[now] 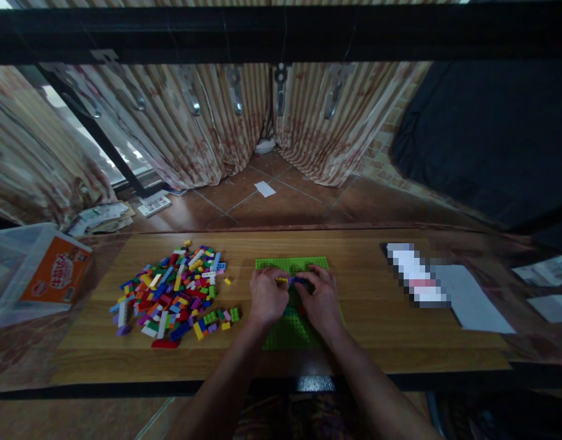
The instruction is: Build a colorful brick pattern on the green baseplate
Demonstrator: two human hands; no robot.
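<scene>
A green studded baseplate (324, 263) lies on the wooden board in front of me. Over its middle, my left hand (269, 296) is closed with its fingertips at a small yellow brick (281, 279). From the other side, my right hand (321, 299) pinches a dark blue brick (300, 280). The two bricks form a short row between my fingertips, with a bit of purple at the centre. Whether this row touches the baseplate is hard to see. My hands partly cover the plate and some darker bricks near its middle.
A heap of mixed toy bricks (170, 293) spreads over the left of the wooden board (377, 348). Beyond it stands a clear plastic bin (14, 305) with an orange label. On the right lie a blurred-out phone-like object (416, 275) and a white sheet (477, 299).
</scene>
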